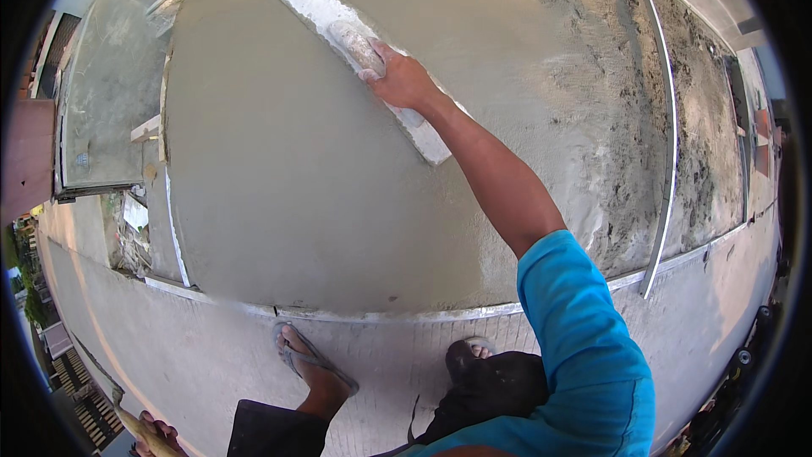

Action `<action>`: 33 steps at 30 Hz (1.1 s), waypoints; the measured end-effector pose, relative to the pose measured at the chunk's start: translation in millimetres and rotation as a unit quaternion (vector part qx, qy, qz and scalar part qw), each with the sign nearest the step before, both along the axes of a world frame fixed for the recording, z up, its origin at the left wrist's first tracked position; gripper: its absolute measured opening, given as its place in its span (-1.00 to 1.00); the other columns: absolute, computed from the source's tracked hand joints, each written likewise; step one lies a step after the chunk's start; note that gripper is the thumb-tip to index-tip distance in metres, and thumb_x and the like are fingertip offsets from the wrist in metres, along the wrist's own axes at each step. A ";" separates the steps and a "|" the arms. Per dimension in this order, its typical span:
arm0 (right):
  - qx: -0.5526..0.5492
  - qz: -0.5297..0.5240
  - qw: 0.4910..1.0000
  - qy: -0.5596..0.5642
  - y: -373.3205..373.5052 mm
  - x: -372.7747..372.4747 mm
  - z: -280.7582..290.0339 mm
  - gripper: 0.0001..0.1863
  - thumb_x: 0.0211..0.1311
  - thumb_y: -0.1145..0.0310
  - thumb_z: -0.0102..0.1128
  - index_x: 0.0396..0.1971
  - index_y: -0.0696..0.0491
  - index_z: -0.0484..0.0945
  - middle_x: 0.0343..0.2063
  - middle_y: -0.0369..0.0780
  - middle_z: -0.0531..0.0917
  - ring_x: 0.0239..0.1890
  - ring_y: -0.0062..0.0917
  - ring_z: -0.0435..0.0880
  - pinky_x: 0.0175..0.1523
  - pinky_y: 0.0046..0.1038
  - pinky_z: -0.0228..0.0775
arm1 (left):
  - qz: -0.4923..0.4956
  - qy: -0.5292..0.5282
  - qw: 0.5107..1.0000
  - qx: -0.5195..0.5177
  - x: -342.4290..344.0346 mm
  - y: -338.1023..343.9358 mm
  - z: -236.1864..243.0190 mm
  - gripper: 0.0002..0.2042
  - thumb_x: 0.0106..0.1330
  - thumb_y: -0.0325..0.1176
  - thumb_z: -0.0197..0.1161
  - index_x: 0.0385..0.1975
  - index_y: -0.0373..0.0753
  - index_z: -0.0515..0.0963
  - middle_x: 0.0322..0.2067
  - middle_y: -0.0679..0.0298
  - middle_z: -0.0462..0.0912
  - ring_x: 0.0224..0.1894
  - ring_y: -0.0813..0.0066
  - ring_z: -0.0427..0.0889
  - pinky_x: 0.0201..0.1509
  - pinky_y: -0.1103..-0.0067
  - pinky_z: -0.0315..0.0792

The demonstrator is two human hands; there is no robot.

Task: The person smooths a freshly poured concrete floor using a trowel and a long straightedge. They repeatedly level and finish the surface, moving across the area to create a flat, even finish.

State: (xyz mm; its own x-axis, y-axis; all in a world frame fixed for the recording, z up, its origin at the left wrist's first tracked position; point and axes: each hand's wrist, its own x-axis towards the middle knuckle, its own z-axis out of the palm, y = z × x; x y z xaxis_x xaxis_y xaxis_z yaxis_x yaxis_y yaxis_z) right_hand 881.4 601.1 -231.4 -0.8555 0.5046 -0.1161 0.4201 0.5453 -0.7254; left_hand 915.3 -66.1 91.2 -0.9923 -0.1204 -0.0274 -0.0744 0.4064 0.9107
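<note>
Out over the wet grey concrete (279, 178), my right hand (396, 78) is closed around the handle of a long, pale, cement-crusted float (309, 2). The float lies slantwise on the surface, its far end up and to the left. Part of its near end is hidden by my forearm. Down at the lower left edge, my left hand (159, 433) is closed on a tan-handled tool (139, 430). A thin, dark edge runs up from it, like a trowel seen edge-on, but the rim of the picture blurs its shape.
A form edge (397, 316) borders the slab in front of my sandalled feet (315, 360). A long metal strip (670, 118) lies across the rougher right side. Beyond the left form stand a raised grey slab (110, 93) and some rubble (131, 237). Wheels show at the lower right.
</note>
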 end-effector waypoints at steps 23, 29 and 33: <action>-0.095 -0.373 0.916 0.111 203.0 191.8 5.0 -0.27 0.32 0.20 0.24 0.41 0.14 0.21 -0.60 -0.25 0.53 -0.68 -0.59 0.47 -0.58 -0.41 0.35 | -0.040 0.018 0.998 -0.046 -8.0 12.7 2.2 -0.36 0.42 -0.05 0.08 0.42 -0.19 0.15 0.00 -0.12 0.59 -0.08 0.10 0.66 -0.06 0.23 0.63; -0.140 -0.268 0.950 0.078 143.7 204.4 -0.4 -0.27 0.35 0.12 0.21 0.44 0.03 0.19 -0.61 -0.27 0.52 -0.68 -0.64 0.47 -0.57 -0.48 0.37 | -0.124 0.065 0.979 -0.146 -8.5 -10.2 17.2 -0.39 0.43 -0.03 0.06 0.39 -0.22 0.20 -0.04 -0.08 0.60 -0.17 0.17 0.67 -0.17 0.35 0.64; -0.096 -0.194 0.976 0.024 92.3 208.7 0.4 -0.23 0.35 0.00 0.22 0.45 -0.01 0.19 -0.62 -0.30 0.53 -0.73 -0.66 0.46 -0.43 -0.46 0.48 | -0.040 0.011 0.985 -0.168 0.1 33.6 23.7 -0.43 0.43 -0.02 0.02 0.32 -0.26 0.26 -0.05 0.07 0.58 -0.26 0.33 0.60 -0.23 0.49 0.51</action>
State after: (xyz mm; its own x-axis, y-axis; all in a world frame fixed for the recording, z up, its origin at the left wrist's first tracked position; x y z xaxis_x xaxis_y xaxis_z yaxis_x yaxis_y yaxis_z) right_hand 1090.1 693.5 -231.0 -0.6110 0.7648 -0.2042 0.5308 0.2044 -0.8225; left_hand 915.4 -32.5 114.9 -0.9990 -0.0394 0.0220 -0.0112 0.6884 0.7253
